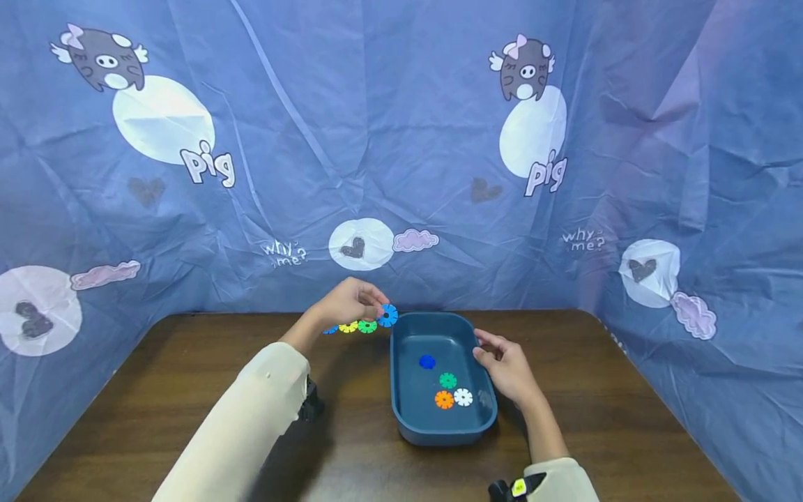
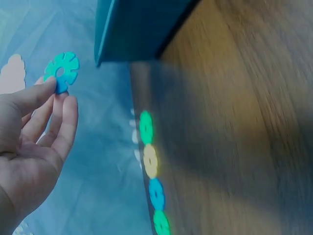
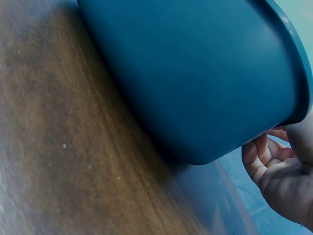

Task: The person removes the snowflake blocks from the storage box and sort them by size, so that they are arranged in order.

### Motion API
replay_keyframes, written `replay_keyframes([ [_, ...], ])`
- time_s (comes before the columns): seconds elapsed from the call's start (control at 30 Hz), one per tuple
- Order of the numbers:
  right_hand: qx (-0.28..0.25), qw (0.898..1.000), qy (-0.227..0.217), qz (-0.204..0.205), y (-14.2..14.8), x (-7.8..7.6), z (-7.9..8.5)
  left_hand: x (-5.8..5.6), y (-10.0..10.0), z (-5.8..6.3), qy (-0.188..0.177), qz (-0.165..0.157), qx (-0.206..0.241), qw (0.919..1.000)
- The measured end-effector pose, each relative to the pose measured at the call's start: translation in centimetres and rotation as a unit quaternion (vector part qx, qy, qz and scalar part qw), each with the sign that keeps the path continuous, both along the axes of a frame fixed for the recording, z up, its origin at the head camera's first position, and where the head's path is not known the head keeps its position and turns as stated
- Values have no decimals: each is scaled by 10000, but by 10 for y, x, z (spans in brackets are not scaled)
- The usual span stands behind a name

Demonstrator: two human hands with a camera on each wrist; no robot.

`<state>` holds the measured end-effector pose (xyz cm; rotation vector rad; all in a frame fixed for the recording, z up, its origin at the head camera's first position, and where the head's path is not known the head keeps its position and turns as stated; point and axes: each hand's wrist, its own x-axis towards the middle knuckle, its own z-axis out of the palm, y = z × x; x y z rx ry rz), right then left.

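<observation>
Between thumb and fingers, my left hand (image 1: 353,305) pinches a blue notched plastic disc (image 1: 388,316) near the basin's far left corner. In the left wrist view this disc (image 2: 62,72) looks blue-green, with a hole in its middle. The right hand (image 1: 509,367) grips the right side of a dark blue rectangular basin (image 1: 444,435), its fingers under the rim in the right wrist view. Inside the basin lie a blue disc (image 1: 427,362), a green disc (image 1: 448,381), an orange disc (image 1: 444,399) and a white disc (image 1: 463,397).
A row of discs lies along the table's far edge, left of the basin: a green one (image 1: 367,326), a yellow one (image 1: 348,327) and others partly behind the left hand. The wooden table (image 1: 602,404) ends at a blue printed cloth (image 1: 401,160).
</observation>
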<state>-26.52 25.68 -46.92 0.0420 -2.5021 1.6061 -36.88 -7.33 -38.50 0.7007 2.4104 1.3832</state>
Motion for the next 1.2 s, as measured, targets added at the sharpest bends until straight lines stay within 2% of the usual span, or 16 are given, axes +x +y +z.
replay_keyframes([
  [0.17, 47, 10000, -9, 8, 2, -1, -1, -7, -22, -5, -121, 430, 328, 9985],
  [0.43, 95, 9999, -99, -80, 1, -1, 0, -11, -58, -17, 42, 1224, 585, 9907],
  [0.73, 69, 9998, -125, -112, 1, -1, 0, -14, -93, -39, 159, 1813, 821, 9799],
  [0.9, 23, 9999, -78, -82, 1, -1, 1, -14, -110, -52, 142, 2226, 966, 9700],
  [1.2, -28, 10000, 21, -36, 1, -2, -1, -6, -131, -71, -234, 2987, 1178, 9468],
])
